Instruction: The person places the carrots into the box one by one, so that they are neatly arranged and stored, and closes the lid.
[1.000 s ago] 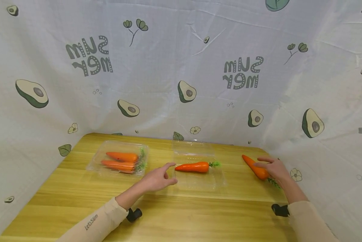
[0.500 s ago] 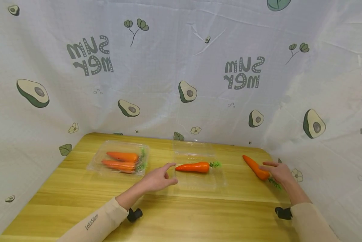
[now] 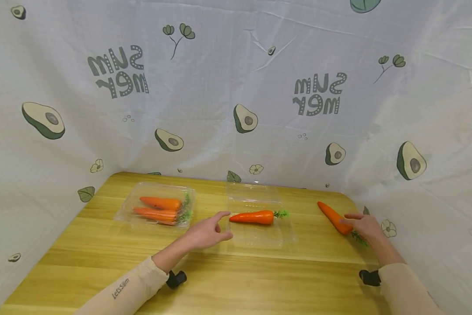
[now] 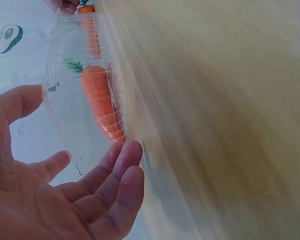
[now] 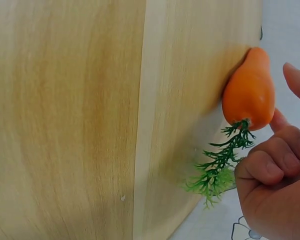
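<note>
An orange carrot with a green top lies in an open clear plastic clamshell box at the middle of the table. My left hand is at the box's left edge, thumb and fingers spread, holding nothing; in the left wrist view its fingertips come close to the carrot's tip. Another carrot lies on the table at right. My right hand reaches over its thick end. In the right wrist view the index finger is against or just beside that carrot, the thumb stands apart, and the other fingers are curled.
On the left stands a closed clear box with carrots inside. The wooden table ends at a white printed cloth behind and at the sides. Black wrist mounts sit under both forearms.
My right hand has shifted slightly right and down along the right carrot, toward its leafy end, and its fingers have drawn closer together. The left hand and the boxes stay put.
</note>
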`<state>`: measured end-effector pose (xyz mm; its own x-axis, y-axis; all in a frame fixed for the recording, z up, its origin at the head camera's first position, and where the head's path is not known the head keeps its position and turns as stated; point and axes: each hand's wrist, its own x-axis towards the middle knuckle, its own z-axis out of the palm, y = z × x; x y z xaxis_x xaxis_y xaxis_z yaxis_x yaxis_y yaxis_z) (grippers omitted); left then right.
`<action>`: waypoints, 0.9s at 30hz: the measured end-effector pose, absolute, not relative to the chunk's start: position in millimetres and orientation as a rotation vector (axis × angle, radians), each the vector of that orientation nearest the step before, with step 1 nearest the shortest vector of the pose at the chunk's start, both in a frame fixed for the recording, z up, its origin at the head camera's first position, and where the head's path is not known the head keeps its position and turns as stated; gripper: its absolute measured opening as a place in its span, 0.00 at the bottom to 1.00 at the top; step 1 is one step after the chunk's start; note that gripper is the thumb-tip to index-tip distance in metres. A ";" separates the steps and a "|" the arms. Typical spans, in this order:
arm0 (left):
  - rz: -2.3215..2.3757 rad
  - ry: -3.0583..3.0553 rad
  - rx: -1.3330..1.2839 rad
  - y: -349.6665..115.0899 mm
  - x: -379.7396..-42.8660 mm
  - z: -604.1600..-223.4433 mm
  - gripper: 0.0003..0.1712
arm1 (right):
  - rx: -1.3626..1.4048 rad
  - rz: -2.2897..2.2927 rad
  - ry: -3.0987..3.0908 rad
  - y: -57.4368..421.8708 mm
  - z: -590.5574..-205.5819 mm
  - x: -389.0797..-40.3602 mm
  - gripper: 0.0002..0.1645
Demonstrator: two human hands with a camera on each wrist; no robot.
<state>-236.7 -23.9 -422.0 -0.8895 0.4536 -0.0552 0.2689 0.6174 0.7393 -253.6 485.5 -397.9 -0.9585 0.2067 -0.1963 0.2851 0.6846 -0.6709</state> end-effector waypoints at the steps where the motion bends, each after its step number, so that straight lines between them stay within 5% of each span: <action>1: 1.132 2.607 0.592 -23.8 -236.7 -422.1 0.42 | 0.413 -1.128 2.785 486.1 -398.2 -254.4 0.45; 27: 1.132 2.606 0.594 -23.1 -235.4 -422.0 0.42 | 0.440 -0.953 2.820 490.5 -403.2 -259.5 0.47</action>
